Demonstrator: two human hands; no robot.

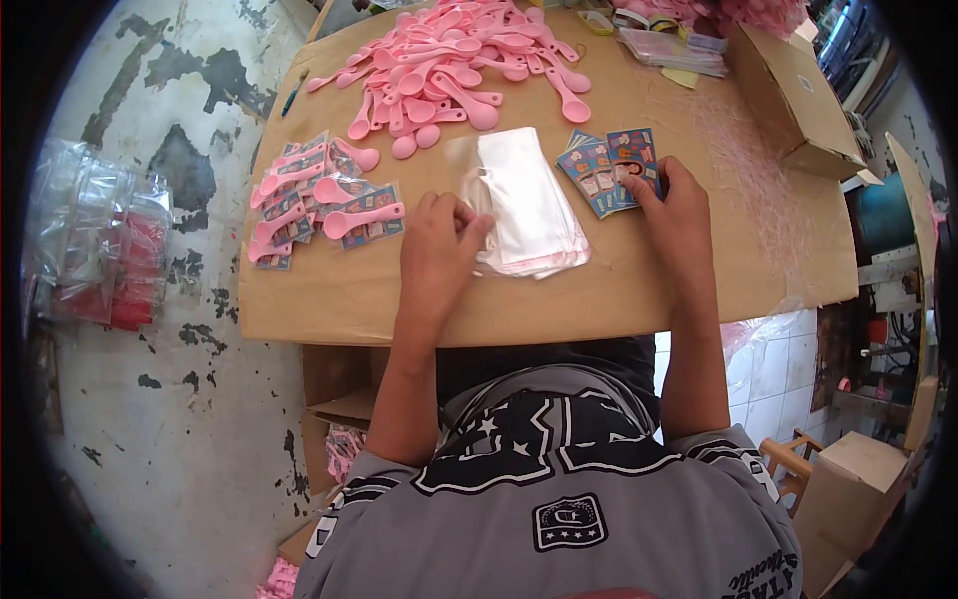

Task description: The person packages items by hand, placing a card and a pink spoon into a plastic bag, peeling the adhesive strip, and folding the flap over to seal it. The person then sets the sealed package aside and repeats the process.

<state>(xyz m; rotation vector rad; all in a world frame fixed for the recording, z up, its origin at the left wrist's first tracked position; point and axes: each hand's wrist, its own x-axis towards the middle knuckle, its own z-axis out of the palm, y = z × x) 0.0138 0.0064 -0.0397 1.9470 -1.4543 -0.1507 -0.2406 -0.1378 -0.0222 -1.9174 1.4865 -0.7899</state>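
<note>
Clear plastic bags (pixel 524 205) lie stacked in the middle of the table. My left hand (pixel 439 240) is at the left edge of this stack, fingers curled together; whatever is between the fingertips is too small to make out. To the right, my right hand (pixel 674 200) pinches a blue printed card (pixel 631 150) between thumb and fingers. More blue cards (pixel 587 165) lie just left of it, partly under it. Bagged pink spoons with cards (pixel 299 200) are piled left of my left hand. A large heap of loose pink spoons (pixel 439 70) lies beyond the bags.
A cardboard box (pixel 798 100) stands at the table's right side, beside pink shreds (pixel 768 190). Flat clear packs (pixel 674 50) and tape rolls lie at the back right. A pen (pixel 293 92) is near the left edge. Plastic packages (pixel 100 240) are at the far left.
</note>
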